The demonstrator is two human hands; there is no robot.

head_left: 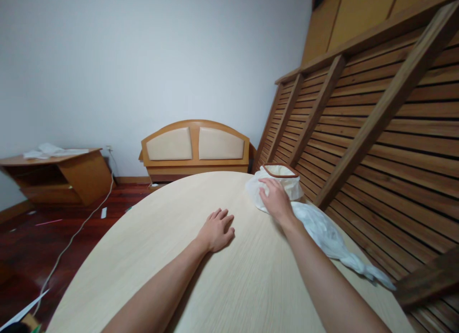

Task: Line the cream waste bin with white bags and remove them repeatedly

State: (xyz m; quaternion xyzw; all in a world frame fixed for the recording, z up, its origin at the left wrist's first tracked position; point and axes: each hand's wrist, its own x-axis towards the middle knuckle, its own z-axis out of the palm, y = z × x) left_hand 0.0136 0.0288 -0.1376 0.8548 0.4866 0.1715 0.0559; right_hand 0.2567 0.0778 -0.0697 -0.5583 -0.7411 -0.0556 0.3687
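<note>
My left hand [216, 231] lies palm down on the pale round table [143, 247], its fingers apart and nothing in it. Farther right, my right hand [276, 199] reaches to the near side of a white plastic bag [256, 185], fingers spread and touching or just over it. A brown four-sided rim [281, 176] with rounded corners sits at the top of this bag; what is inside cannot be made out. More crumpled white plastic [322, 230] trails from there along the table's right edge, beside my right forearm.
Slatted wooden panels [390, 127] lean along the right side, close to the table. Behind the table stands a headboard [195, 151]. At left, a low wooden desk [82, 175] holds white plastic, and a cable [77, 232] crosses the dark red floor.
</note>
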